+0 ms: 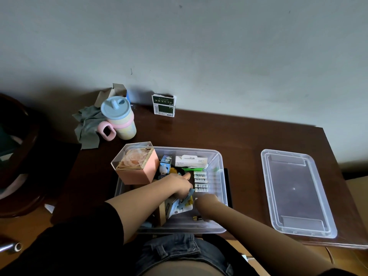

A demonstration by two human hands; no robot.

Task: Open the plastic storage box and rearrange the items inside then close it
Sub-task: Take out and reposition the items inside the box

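The clear plastic storage box (220,156) stands open on the dark table in front of me. My left hand (180,185) reaches into its middle, fingers curled down round a small blue-grey item (189,195). My right hand (205,199) dips into the near right part of the box; its fingers are hidden and blurred. Inside lie white battery packs (201,181), a white carton (191,160), a small blue panda box (166,159) and a card packet (176,208). A pink box with a rose under a clear top (135,166) sits tilted at the far left corner.
The box's clear lid (296,193) lies upside down on the table to the right. At the back stand a pastel cup with a blue lid (119,118), a grey cloth (87,126) and a green-and-white carton (163,105). A dark chair (18,156) is at the left.
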